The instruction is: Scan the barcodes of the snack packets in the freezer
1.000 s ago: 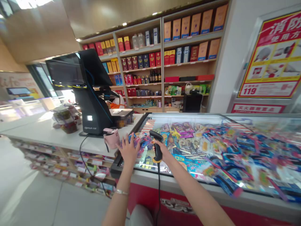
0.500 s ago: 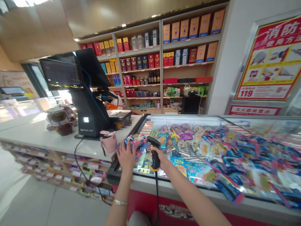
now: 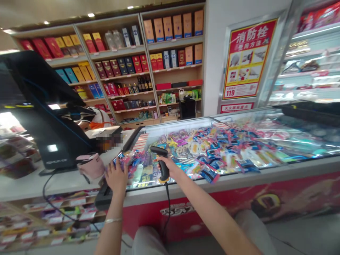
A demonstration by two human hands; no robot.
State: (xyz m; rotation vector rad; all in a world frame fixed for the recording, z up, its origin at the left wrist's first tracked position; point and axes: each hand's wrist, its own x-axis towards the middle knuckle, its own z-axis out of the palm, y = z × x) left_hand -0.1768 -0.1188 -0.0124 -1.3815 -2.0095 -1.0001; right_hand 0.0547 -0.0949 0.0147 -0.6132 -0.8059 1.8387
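A black barcode scanner (image 3: 164,166) with yellow trim is gripped by my right hand (image 3: 170,167); its head tilts up and leftward over the glass-topped chest freezer (image 3: 186,193). From its handle a black cable hangs down the freezer's front. At the freezer's left corner my left hand (image 3: 117,176) rests with fingers spread, wearing a bracelet on the wrist. Colourful wrapped packets (image 3: 135,158) lie by its fingertips; whether the fingers touch them I cannot tell. Farther right, many blue and pink ice-cream-like packets (image 3: 209,173) are heaped.
Left of the freezer, a pink cup-shaped bag (image 3: 91,166) stands on the counter beside a black checkout terminal (image 3: 50,117). Shelves (image 3: 132,79) of boxes and bottles line the back wall. Behind the terminal a person in white and orange (image 3: 99,118) is partly hidden.
The view has swung right, so the terminal, pink bag and both hands sit farther left in the picture. My right hand still holds the scanner; my left hand stays spread at the corner.
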